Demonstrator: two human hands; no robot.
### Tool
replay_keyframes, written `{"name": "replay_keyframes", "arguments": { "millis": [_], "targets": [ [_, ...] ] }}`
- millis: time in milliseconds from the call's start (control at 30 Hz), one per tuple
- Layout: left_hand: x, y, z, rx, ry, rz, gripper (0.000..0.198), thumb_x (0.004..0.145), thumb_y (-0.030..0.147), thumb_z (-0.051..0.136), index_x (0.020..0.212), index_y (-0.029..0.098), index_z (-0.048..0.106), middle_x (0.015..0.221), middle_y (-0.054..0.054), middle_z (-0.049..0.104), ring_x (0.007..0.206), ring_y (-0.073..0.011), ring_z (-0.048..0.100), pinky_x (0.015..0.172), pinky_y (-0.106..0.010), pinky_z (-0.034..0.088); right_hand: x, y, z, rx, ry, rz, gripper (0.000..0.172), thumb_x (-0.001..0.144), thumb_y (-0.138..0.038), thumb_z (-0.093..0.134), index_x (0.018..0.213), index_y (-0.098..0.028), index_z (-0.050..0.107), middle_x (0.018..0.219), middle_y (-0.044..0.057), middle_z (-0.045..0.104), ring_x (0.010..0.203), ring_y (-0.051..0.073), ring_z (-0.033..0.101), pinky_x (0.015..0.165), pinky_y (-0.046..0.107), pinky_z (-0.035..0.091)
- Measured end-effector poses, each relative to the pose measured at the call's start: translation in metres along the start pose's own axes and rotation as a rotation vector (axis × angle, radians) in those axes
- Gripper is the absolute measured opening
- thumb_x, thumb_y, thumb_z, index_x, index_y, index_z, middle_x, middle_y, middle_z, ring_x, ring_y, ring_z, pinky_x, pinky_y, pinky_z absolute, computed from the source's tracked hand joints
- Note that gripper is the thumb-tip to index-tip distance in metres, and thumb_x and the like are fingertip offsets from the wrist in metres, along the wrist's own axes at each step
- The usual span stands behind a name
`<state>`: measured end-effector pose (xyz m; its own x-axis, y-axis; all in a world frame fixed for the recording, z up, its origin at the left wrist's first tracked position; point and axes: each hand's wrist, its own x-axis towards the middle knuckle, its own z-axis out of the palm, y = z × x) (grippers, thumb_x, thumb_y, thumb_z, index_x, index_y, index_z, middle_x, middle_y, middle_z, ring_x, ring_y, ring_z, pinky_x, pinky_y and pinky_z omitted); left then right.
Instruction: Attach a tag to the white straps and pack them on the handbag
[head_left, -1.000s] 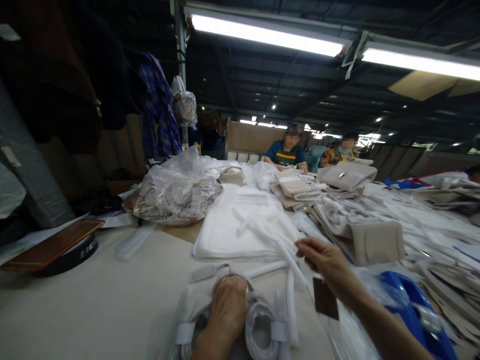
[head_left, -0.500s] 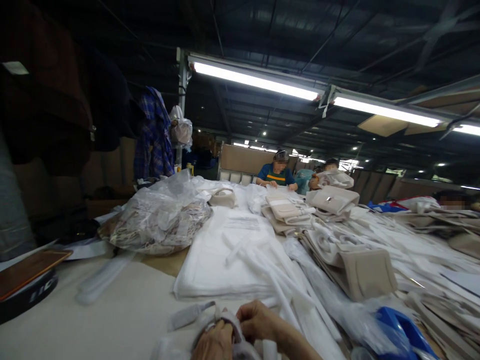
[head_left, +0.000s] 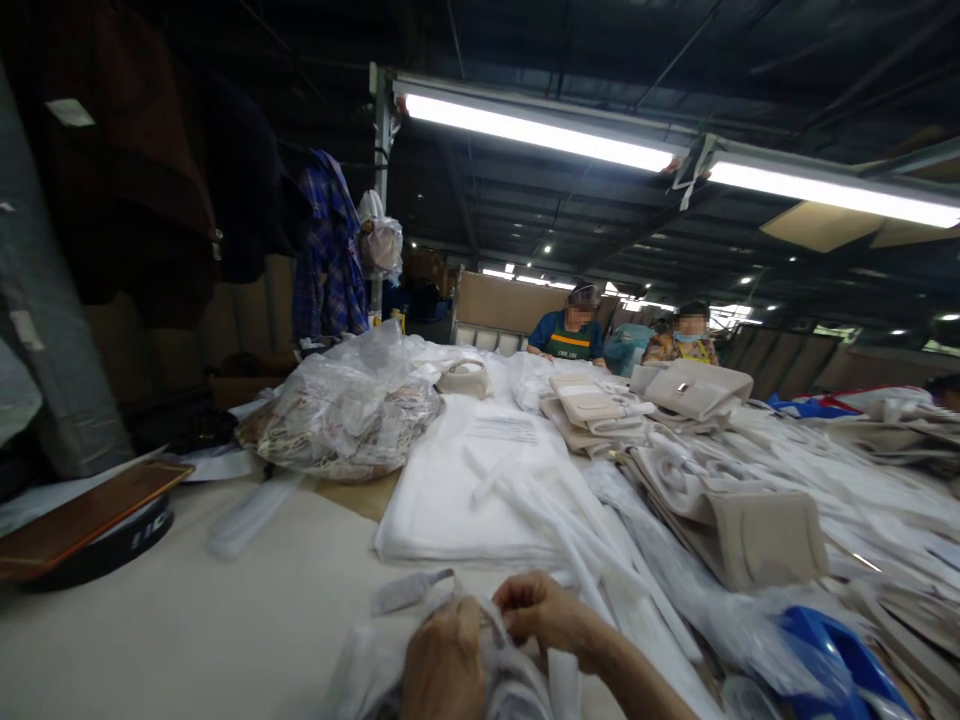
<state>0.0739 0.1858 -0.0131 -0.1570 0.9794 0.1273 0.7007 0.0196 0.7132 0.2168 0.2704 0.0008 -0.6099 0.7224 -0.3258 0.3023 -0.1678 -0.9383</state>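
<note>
At the bottom edge my left hand (head_left: 444,660) is closed on a clear plastic bag of white straps (head_left: 517,685). My right hand (head_left: 544,612) pinches the top of that same bag, its fingertips touching the left hand. A small grey flat piece (head_left: 405,590) lies on the table just left of the hands. Behind them sits a stack of folded white dust bags (head_left: 472,490) with loose white wrapped straps (head_left: 570,530) across it.
A bulging plastic bag of scraps (head_left: 345,415) lies at left centre. Beige handbags (head_left: 742,520) and white packing pile up on the right. A blue thing (head_left: 847,660) lies at bottom right. A brown board on a dark roll (head_left: 90,525) rests at left. Two people work at the far end.
My right hand came down from above the white straps to the bag at my left hand and now pinches it. The brown tag seen under it a second ago is out of sight.
</note>
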Motion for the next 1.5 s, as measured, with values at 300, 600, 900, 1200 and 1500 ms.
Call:
{"name": "replay_keyframes", "arguments": {
  "millis": [300, 600, 900, 1200, 1500],
  "targets": [
    [0.002, 0.017, -0.028, -0.017, 0.015, -0.197, 0.016, 0.089, 0.01, 0.036, 0.084, 0.018, 0.048, 0.079, -0.007, 0.064, 0.078, -0.0225, 0.062, 0.068, -0.028, 0.036, -0.008, -0.017, 0.001, -0.199, 0.018, -0.222, 0.02, 0.063, -0.027, 0.059, 0.081, -0.018, 0.062, 0.063, -0.005, 0.055, 0.053, 0.01, 0.048, 0.051, 0.022, 0.035],
    [0.004, 0.01, -0.023, -0.182, 0.009, -0.212, 0.016, 0.089, 0.011, 0.032, 0.081, 0.021, 0.042, 0.077, -0.007, 0.061, 0.074, -0.0223, 0.059, 0.066, -0.029, 0.036, -0.004, -0.029, 0.011, -0.461, 0.023, -0.333, 0.018, 0.067, -0.014, 0.062, 0.082, -0.017, 0.071, 0.074, 0.0, 0.055, 0.066, 0.012, 0.051, 0.061, 0.024, 0.038],
    [0.003, 0.007, -0.021, -0.272, 0.008, -0.17, 0.015, 0.086, 0.011, 0.033, 0.079, 0.022, 0.041, 0.073, -0.005, 0.058, 0.07, -0.0223, 0.056, 0.064, -0.029, 0.035, 0.003, -0.034, 0.016, -0.516, -0.002, -0.306, 0.016, 0.067, -0.012, 0.056, 0.076, -0.016, 0.068, 0.068, -0.002, 0.053, 0.061, 0.011, 0.048, 0.056, 0.022, 0.034],
    [0.003, 0.008, -0.025, -0.296, -0.016, -0.158, 0.021, 0.081, 0.006, 0.04, 0.091, 0.016, 0.054, 0.087, -0.01, 0.064, 0.085, -0.024, 0.06, 0.074, -0.029, 0.037, 0.002, -0.032, 0.013, -0.418, -0.002, -0.248, 0.012, 0.061, -0.016, 0.053, 0.07, -0.016, 0.061, 0.061, -0.003, 0.053, 0.059, 0.012, 0.046, 0.055, 0.023, 0.034],
    [0.006, 0.013, -0.031, -0.36, 0.011, -0.131, 0.015, 0.073, 0.012, 0.048, 0.061, 0.017, 0.055, 0.072, -0.005, 0.057, 0.074, -0.0204, 0.053, 0.068, -0.029, 0.034, -0.004, -0.036, 0.011, -0.226, -0.028, -0.159, 0.016, 0.055, -0.026, 0.068, 0.065, -0.017, 0.06, 0.057, -0.004, 0.056, 0.057, 0.011, 0.047, 0.055, 0.024, 0.033]
  ]
}}
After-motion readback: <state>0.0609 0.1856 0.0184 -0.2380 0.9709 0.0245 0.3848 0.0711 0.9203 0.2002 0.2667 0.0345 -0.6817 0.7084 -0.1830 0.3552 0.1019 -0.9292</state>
